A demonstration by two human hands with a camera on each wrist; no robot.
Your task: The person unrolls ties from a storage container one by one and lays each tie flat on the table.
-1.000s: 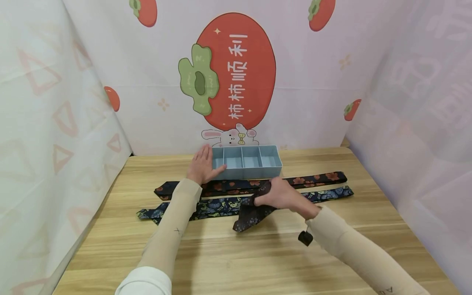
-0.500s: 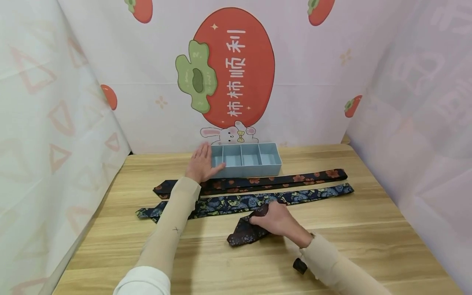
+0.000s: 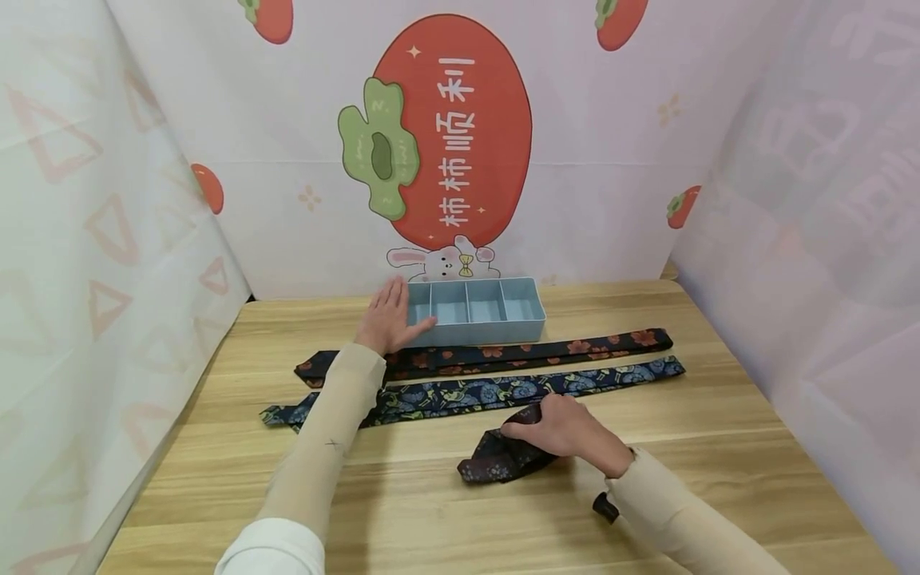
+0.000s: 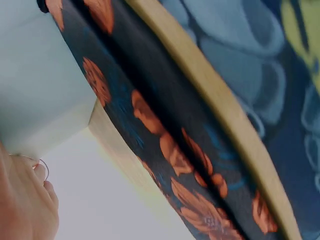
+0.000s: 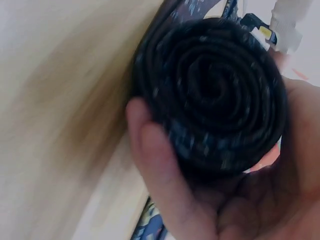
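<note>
My right hand grips a dark maroon necktie with small pale flowers. In the right wrist view the rolled necktie shows as a tight spiral, thumb and fingers curled round it; a loose end sticks out, toward the left in the head view. My left hand rests with straight fingers on the left end of a light blue divided box, thumb along its front. In front of the box lies a black necktie with orange flowers, and nearer, a navy patterned necktie; my left forearm crosses above both.
The wooden table reaches to a printed cloth behind the box, with more cloth at both sides. A small black object hangs by my right wrist. The box's visible compartments hold nothing.
My right hand has brought the rolled necktie from above the two flat neckties toward the front, then slightly right. The left hand stays on the box.
</note>
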